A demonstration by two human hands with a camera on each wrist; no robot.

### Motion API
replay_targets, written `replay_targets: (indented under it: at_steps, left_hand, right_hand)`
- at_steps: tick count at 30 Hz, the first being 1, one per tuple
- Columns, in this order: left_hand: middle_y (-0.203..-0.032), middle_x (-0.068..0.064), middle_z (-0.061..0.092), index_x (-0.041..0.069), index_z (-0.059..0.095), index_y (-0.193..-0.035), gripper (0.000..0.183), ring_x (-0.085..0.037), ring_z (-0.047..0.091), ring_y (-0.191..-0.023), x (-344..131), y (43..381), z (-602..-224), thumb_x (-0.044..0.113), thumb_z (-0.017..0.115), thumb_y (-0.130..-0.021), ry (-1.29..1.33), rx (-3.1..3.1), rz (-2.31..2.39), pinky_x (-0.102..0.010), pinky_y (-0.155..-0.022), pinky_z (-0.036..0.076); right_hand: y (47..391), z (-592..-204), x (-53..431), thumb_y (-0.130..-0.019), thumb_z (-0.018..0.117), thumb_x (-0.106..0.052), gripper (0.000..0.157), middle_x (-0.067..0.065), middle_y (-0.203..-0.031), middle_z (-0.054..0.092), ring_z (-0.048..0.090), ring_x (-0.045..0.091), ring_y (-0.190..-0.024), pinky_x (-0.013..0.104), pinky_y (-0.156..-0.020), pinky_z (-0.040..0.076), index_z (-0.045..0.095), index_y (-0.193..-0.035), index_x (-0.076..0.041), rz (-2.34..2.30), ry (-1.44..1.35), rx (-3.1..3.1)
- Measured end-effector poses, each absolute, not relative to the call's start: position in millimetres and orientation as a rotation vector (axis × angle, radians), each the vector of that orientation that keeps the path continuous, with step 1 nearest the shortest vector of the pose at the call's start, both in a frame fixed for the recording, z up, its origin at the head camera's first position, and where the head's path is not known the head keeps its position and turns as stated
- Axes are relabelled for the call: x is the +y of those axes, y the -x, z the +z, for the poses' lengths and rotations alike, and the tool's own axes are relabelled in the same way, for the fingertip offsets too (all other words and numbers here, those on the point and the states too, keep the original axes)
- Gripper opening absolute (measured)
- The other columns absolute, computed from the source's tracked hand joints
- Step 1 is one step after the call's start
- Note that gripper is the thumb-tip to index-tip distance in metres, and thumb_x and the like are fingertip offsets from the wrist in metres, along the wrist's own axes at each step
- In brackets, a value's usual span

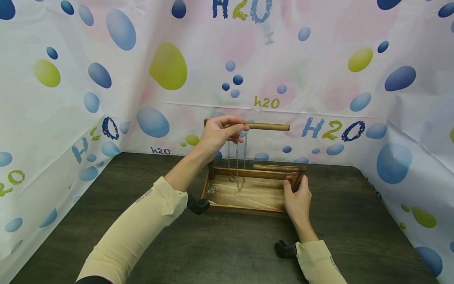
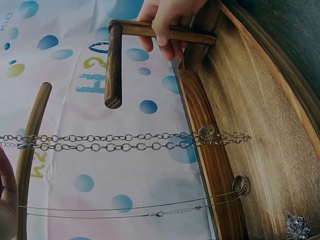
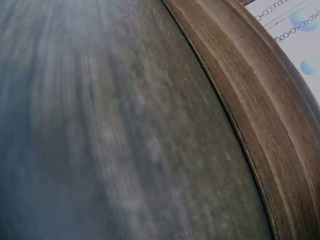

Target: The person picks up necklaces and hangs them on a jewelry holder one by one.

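Observation:
A wooden jewelry stand (image 1: 244, 210) has a tall bar (image 1: 269, 127), a lower bar (image 1: 273, 168) and a tray base. My left hand (image 1: 221, 132) is at the tall bar, thumb and fingers pinching the top of a chain-link necklace (image 1: 245, 154). Its loop hangs down toward the tray, with a small round pendant (image 2: 206, 132) in the left wrist view. Beside it, a thin necklace (image 2: 125, 208) with a ring (image 2: 241, 185) hangs from the same bar. My right hand (image 1: 297, 197) grips the short right post (image 1: 298, 179), thumb in front and fingers behind.
A small heap of silver chain (image 2: 297, 226) lies in the tray's left corner. The stand sits on a dark wooden table (image 1: 234, 248), with a patterned sheet (image 1: 319, 71) behind and at the sides. Mostly blurred tabletop and the tray's wall (image 3: 250, 100) fill the right wrist view.

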State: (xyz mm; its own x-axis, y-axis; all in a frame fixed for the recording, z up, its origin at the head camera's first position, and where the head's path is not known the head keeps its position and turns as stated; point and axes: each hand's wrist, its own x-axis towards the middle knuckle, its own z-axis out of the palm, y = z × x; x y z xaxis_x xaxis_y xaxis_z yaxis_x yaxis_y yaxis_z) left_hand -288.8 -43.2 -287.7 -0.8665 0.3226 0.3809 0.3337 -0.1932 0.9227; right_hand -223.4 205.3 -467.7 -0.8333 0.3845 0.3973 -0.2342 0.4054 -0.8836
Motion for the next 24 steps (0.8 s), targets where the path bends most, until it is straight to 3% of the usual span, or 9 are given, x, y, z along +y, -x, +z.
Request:
replay_targets:
  at_steps: [24]
  left_hand:
    - [-0.095, -0.009, 0.075, -0.005, 0.070, -0.113, 0.019, -0.016, 0.068, -0.065, -25, 293, -285, 0.005, 0.066, -0.098, 0.835, -2.033, -2.254, -0.033, -0.068, 0.058]
  right_hand:
    - [224, -469, 207, -0.101, 0.060, -0.013, 0.029, 0.012, -0.115, 0.068, 0.063, 0.022, -0.102, 0.030, -0.081, 0.046, 0.054, -0.129, -0.008, 1.439, 0.108, -2.116]
